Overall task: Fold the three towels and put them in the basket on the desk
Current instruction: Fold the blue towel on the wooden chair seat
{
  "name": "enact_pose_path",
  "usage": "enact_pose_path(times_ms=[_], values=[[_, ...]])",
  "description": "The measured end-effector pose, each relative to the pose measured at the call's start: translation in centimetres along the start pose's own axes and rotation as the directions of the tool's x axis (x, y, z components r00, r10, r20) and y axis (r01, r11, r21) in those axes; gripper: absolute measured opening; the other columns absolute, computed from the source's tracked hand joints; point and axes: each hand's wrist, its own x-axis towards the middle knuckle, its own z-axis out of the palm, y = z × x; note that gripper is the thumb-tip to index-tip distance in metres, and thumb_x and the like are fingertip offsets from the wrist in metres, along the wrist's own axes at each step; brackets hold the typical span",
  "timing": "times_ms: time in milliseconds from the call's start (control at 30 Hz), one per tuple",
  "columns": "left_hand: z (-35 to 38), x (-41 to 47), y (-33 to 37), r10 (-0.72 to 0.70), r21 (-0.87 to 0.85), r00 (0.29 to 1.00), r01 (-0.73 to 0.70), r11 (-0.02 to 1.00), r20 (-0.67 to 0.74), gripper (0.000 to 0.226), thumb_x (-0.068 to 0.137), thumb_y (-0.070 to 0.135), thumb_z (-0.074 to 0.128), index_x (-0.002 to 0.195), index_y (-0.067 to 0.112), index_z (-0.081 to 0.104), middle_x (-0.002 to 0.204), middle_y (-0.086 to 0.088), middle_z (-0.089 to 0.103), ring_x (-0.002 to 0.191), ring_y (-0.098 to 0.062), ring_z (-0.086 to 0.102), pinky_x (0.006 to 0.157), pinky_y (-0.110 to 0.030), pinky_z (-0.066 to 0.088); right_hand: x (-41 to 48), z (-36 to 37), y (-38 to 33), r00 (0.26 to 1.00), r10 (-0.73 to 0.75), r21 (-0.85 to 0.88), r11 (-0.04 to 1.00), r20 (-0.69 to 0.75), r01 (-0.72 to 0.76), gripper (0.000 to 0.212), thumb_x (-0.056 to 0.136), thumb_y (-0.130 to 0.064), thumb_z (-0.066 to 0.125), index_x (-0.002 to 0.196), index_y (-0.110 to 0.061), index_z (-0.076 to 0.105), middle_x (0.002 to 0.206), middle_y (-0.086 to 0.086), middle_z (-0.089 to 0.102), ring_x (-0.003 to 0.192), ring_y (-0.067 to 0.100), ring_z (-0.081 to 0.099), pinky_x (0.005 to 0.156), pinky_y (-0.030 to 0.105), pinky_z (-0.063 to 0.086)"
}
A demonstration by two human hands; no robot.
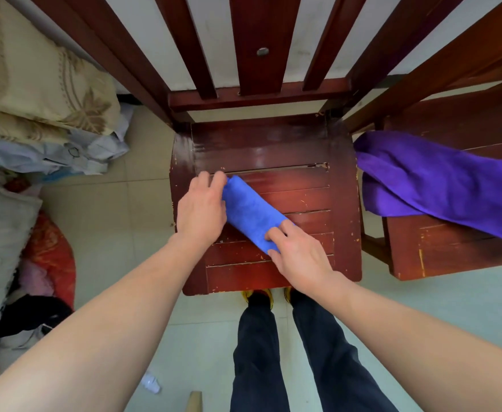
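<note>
Blue towel (249, 212), narrow folded strip, lies diagonal on chair seat (303, 162): flat base for creasing. Left hand (202, 208) pinches far end, right hand (300, 254) pinches near end, likely for next fold. Purple towel (440, 185) draped unfolded on neighbouring chair (451, 248). Basket unseen.

On the blue towel (249, 211), the left grip (200, 208) hides the far corner, the right grip (300, 254) the near end; the purple towel (440, 185) is cropped.

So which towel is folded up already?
The blue towel, which the left hand and right hand hold on the middle chair, is folded into a narrow strip. The purple towel lies loose and rumpled on the right chair.
</note>
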Motion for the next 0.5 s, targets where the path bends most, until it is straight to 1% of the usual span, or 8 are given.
enact_pose_path(times_ms=[67, 133, 200, 267, 333, 433, 467, 500], values=[[0.5, 0.3, 0.3, 0.199, 0.113, 0.980, -0.200, 0.973, 0.017, 0.043, 0.065, -0.005, 0.066, 0.105, 0.007, 0.057, 0.091, -0.015, 0.053, 0.081, -0.036, 0.055, 0.045, -0.034, 0.035, 1.0, 0.2, -0.2, 0.998, 0.013, 0.007, 1.000, 0.056, -0.013, 0.025, 0.091, -0.020, 0.054, 0.115, -0.016, 0.056, 0.108, 0.007, 0.054, 0.079, 0.039, 0.057, 0.060, 0.039, 0.043], [1.1, 0.6, 0.4, 0.288, 0.146, 0.952, -0.301, 0.942, 0.105, 0.045, 0.067, -0.007, 0.065, 0.110, 0.006, 0.056, 0.092, -0.017, 0.052, 0.079, -0.035, 0.053, 0.047, -0.033, 0.030, 1.7, 0.3, -0.3, 0.997, 0.033, 0.027, 0.999, 0.075, -0.035, 0.027, 0.092, -0.021, 0.054, 0.119, -0.018, 0.053, 0.111, 0.008, 0.053, 0.077, 0.041, 0.057, 0.060, 0.037, 0.037], [1.8, 1.2, 0.3, 0.281, 0.150, 0.948, -0.303, 0.941, 0.150, 0.047, 0.076, -0.004, 0.059, 0.122, 0.007, 0.051, 0.105, -0.019, 0.049, 0.089, -0.035, 0.049, 0.053, -0.036, 0.032, 2.2, 0.4, -0.4, 0.995, 0.059, 0.070, 0.995, 0.079, -0.065, 0.027, 0.092, -0.022, 0.054, 0.119, -0.018, 0.051, 0.113, 0.007, 0.051, 0.081, 0.038, 0.057, 0.061, 0.035, 0.035], [2.3, 1.8, 0.2, 0.271, 0.123, 0.950, -0.291, 0.949, 0.155, 0.049, 0.079, -0.002, 0.056, 0.126, 0.007, 0.048, 0.110, -0.019, 0.047, 0.093, -0.036, 0.048, 0.057, -0.037, 0.032, 2.4, 0.8, -0.6, 0.995, 0.073, 0.067, 0.995, 0.063, -0.078, 0.028, 0.093, -0.024, 0.054, 0.119, -0.018, 0.049, 0.115, 0.005, 0.048, 0.087, 0.033, 0.057, 0.061, 0.034, 0.034], [2.8, 2.6, -0.2, 0.276, 0.093, 0.950, -0.291, 0.952, 0.146, 0.050, 0.076, -0.003, 0.057, 0.124, 0.006, 0.050, 0.107, -0.019, 0.048, 0.093, -0.037, 0.049, 0.058, -0.035, 0.032, 2.5, 1.4, -0.7, 0.996, 0.085, 0.033, 0.996, 0.042, -0.086, 0.027, 0.091, -0.024, 0.054, 0.116, -0.017, 0.051, 0.111, 0.004, 0.049, 0.088, 0.027, 0.057, 0.056, 0.033, 0.034], [3.1, 2.8, -0.8, 0.304, 0.073, 0.938, -0.320, 0.945, 0.168, 0.050, 0.070, -0.005, 0.058, 0.118, 0.006, 0.054, 0.101, -0.018, 0.050, 0.087, -0.037, 0.051, 0.056, -0.034, 0.034, 2.2, 2.2, -1.1, 0.993, 0.100, 0.002, 0.995, 0.056, -0.100, 0.024, 0.078, -0.024, 0.065, 0.101, -0.018, 0.058, 0.095, 0.002, 0.054, 0.072, 0.022, 0.060, 0.043, 0.028, 0.028], [3.0, 3.2, -0.8, 0.317, 0.076, 0.932, -0.334, 0.940, 0.179, 0.050, 0.069, -0.005, 0.058, 0.117, 0.007, 0.054, 0.099, -0.017, 0.050, 0.086, -0.036, 0.051, 0.055, -0.035, 0.035, 2.2, 2.3, -1.0, 0.994, 0.101, -0.014, 0.995, 0.040, -0.100, 0.025, 0.077, -0.025, 0.066, 0.100, -0.019, 0.059, 0.093, 0.001, 0.054, 0.070, 0.021, 0.060, 0.042, 0.027, 0.027], [2.7, 3.4, -0.7, 0.321, 0.085, 0.926, -0.343, 0.936, 0.200, 0.049, 0.069, -0.004, 0.058, 0.116, 0.008, 0.054, 0.098, -0.016, 0.051, 0.087, -0.036, 0.052, 0.055, -0.036, 0.036, 2.1, 2.1, -1.0, 0.994, 0.105, -0.002, 0.994, 0.042, -0.105, 0.026, 0.080, -0.026, 0.063, 0.104, -0.019, 0.058, 0.097, 0.000, 0.053, 0.073, 0.022, 0.060, 0.044, 0.028, 0.029]])
